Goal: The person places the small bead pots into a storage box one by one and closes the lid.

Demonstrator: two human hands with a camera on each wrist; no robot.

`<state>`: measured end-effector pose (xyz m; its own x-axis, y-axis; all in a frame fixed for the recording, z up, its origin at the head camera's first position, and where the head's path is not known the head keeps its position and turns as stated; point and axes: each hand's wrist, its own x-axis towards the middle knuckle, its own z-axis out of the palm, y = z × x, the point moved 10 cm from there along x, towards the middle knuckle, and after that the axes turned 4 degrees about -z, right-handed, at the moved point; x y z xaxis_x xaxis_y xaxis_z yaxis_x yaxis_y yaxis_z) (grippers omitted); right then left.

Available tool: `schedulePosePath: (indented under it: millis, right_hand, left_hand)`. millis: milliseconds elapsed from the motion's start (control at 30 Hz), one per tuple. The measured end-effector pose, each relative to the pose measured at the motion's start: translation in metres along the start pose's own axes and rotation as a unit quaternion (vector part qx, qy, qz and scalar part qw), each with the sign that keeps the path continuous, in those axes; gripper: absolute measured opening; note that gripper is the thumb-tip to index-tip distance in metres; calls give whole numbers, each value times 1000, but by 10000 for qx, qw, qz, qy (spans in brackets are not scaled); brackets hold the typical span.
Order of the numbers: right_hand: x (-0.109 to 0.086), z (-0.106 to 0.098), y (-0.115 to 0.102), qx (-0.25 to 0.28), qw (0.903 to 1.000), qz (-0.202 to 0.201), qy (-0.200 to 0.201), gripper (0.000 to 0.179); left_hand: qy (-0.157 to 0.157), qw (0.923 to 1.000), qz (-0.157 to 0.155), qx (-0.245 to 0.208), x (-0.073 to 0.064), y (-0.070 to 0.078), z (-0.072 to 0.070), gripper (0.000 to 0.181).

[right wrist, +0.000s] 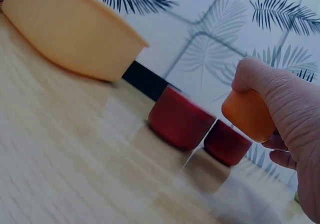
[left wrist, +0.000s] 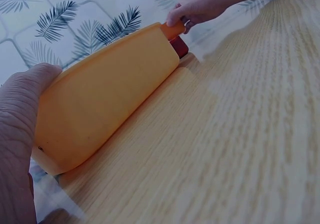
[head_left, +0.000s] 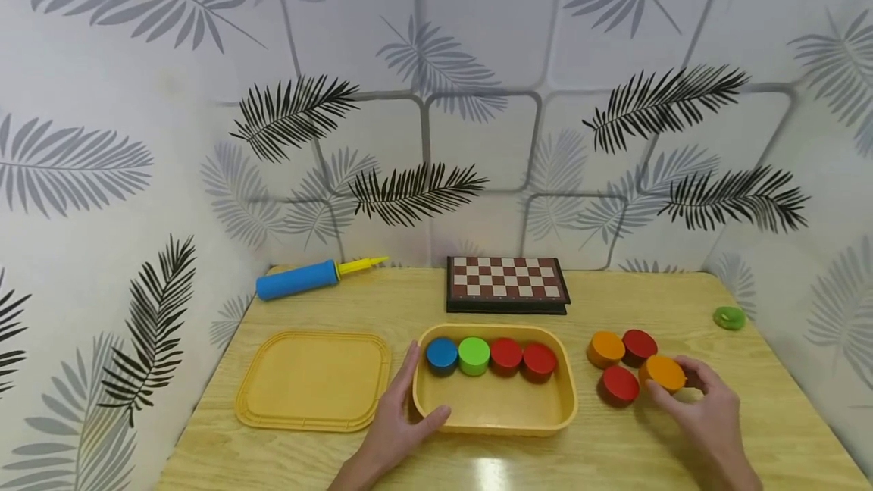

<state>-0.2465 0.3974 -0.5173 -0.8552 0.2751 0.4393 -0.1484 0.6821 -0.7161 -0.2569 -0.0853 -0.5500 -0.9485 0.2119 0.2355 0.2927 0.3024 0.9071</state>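
Note:
In the head view my left hand (head_left: 402, 423) grips the near left corner of a yellow plastic box (head_left: 494, 424), thumb at the front rim, fingers along the left wall. Inside, along the far wall, stand a blue cylinder (head_left: 442, 356), a green cylinder (head_left: 474, 356) and red cylinders (head_left: 506, 356). My right hand (head_left: 705, 408) pinches a short orange cylinder (head_left: 663, 374) between thumb and fingers. The right wrist view shows this orange cylinder (right wrist: 247, 115) raised above the table. Close by on the table are another orange cylinder (head_left: 606, 349) and two red cylinders (head_left: 619, 386).
A yellow lid (head_left: 314, 381) lies flat left of the box. Behind stand a folded checkered board (head_left: 506, 279) and a blue hand pump (head_left: 298, 280) with a yellow nozzle. Near the table's right edge is a small green object (head_left: 730, 317). A patterned wall (head_left: 477, 226) borders the back.

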Motion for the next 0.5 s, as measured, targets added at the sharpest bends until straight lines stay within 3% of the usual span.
schedulePosePath:
  millis: [200,500]
  right_hand:
    - [4,-6,-25,227,9986,-462,148,51]
    - [-1,12,-72,609,9929,-955,-359,50]
  left_hand:
    - [54,9999,-103,-30,0,0,0,100]
    - [33,9999,-117,1,-1,1,1,100]
